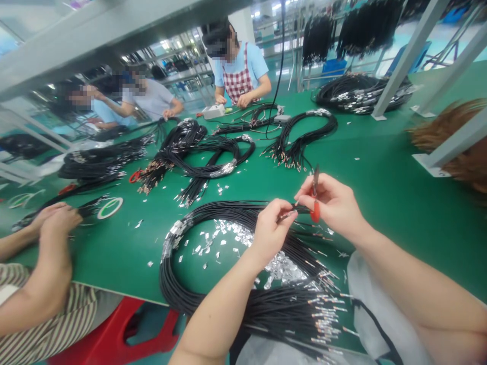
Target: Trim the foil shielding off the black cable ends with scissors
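Note:
My left hand (271, 227) is closed in a pinch on the end of a thin black cable (286, 217). My right hand (332, 202) is closed on small red-handled snips (315, 196), blades pointing up, right beside the cable end. Both hands hover over a big coil of black cables (198, 223) lying on the green table (399, 203). The coil's metal-tipped ends (323, 309) fan out near the table's front edge. Silvery foil scraps (281, 266) lie inside the coil.
A co-worker's hands (53, 218) rest at the left edge beside a tape roll (110, 208). More cable bundles (205, 152) cover the far table, where other people work. Grey frame posts (403, 61) stand at right. A red stool (125, 329) sits below.

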A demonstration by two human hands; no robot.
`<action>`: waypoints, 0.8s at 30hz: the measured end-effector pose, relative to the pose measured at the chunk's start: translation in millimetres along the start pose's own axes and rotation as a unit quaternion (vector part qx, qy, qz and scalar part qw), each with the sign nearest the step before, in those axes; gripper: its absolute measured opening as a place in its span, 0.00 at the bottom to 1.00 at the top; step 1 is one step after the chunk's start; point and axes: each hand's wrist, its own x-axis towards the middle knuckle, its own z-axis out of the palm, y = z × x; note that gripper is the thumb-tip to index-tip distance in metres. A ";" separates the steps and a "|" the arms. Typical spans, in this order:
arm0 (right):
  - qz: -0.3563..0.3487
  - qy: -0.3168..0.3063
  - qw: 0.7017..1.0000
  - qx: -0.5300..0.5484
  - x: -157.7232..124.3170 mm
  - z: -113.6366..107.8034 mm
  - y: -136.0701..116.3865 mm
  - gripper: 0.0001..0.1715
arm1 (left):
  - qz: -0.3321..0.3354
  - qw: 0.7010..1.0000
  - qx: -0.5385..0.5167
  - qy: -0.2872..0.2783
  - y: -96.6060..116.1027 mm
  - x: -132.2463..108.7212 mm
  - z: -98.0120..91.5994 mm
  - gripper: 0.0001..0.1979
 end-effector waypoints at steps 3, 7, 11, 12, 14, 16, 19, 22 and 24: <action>0.012 -0.025 0.997 0.071 2.2 3.2 5.4 0.11 | -0.026 0.999 -0.025 -0.019 0.6 1.2 0.1 0.07; -0.003 -0.047 0.996 0.075 1.0 3.8 7.6 0.10 | -0.107 0.980 -0.144 -0.081 4.2 6.7 -3.5 0.12; -0.027 -0.057 0.997 0.049 -0.2 3.6 9.1 0.07 | -0.196 0.944 -0.228 -0.137 6.9 12.0 -8.6 0.15; -0.026 -0.058 0.997 0.047 -0.2 3.7 10.1 0.07 | -0.205 0.939 -0.236 -0.144 6.8 12.7 -9.5 0.15; -0.020 -0.059 0.997 0.052 0.1 3.6 12.3 0.08 | -0.210 0.935 -0.245 -0.149 5.9 13.2 -11.0 0.14; -0.020 -0.063 0.996 0.059 0.2 3.2 14.1 0.09 | -0.208 0.934 -0.250 -0.149 4.7 13.4 -12.4 0.14; -0.048 -0.083 0.994 0.054 -0.4 3.1 15.7 0.07 | -0.214 0.926 -0.261 -0.169 3.3 13.8 -14.7 0.13; -0.051 -0.080 0.994 0.049 0.5 3.5 17.8 0.08 | -0.221 0.920 -0.270 -0.177 3.2 14.6 -15.9 0.12; -0.026 -0.056 0.998 0.019 2.8 1.9 19.9 0.10 | -0.202 0.933 -0.263 -0.139 3.7 14.8 -15.3 0.11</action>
